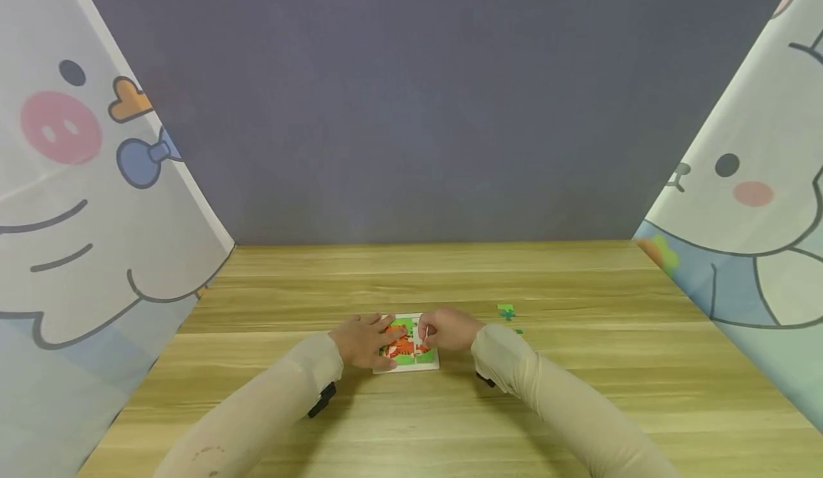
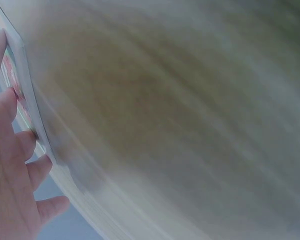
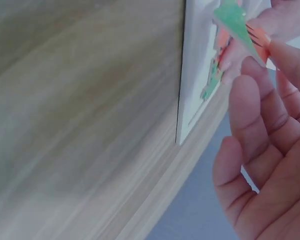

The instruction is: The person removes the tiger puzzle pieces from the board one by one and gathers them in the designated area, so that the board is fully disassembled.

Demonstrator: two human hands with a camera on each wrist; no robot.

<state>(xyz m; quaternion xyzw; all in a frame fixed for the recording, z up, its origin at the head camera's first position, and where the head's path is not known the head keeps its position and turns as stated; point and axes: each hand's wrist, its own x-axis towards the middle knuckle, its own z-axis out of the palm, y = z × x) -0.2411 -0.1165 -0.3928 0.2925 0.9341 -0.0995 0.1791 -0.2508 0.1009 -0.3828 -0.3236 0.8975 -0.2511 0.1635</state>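
Observation:
A white-bordered jigsaw puzzle board (image 1: 406,369) with a green and orange picture lies flat on the table. My left hand (image 1: 361,342) rests on its left side with fingers spread. The left wrist view has that same hand (image 2: 12,165) at the board's edge (image 2: 32,95). Over the right part of the board, my right hand (image 1: 453,329) pinches a puzzle piece between thumb and fingers. In the right wrist view this piece (image 3: 233,22) is green and orange with dark stripes, tilted and raised off the board (image 3: 191,75). Some of the picture is hidden under the hands.
Loose green puzzle pieces (image 1: 506,314) lie on the wooden table (image 1: 411,428), to the right of and beyond the right hand. A dark grey panel (image 1: 411,106) stands behind the table. Cartoon-printed cloths (image 1: 71,264) hang at both sides.

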